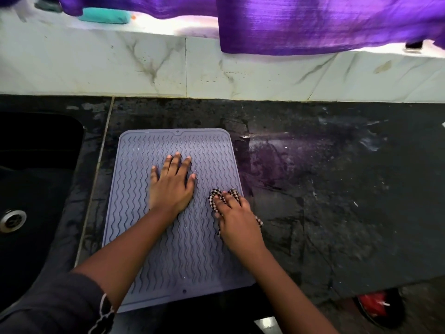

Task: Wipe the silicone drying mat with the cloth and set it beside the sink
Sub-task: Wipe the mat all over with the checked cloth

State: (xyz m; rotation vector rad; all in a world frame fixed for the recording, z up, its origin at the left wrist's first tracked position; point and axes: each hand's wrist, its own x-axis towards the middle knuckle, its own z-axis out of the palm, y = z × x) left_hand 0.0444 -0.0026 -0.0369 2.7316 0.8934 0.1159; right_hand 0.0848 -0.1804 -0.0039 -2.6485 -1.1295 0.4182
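Note:
A grey-lilac silicone drying mat (144, 194) with wavy ridges lies flat on the dark stone counter (325, 189), just right of the sink (36, 189). My left hand (172, 184) rests flat on the mat's middle, fingers spread. At the mat's right edge my right hand (234, 218) presses down on a small black-and-white checked cloth (215, 196), which shows between and beside the fingers.
The black sink has a metal drain (12, 220) at the left. A marble-tiled wall (216, 68) rises behind the counter, with a purple curtain (325, 22) hanging over its ledge and a teal object (103, 16) on it. The counter's front edge is at lower right.

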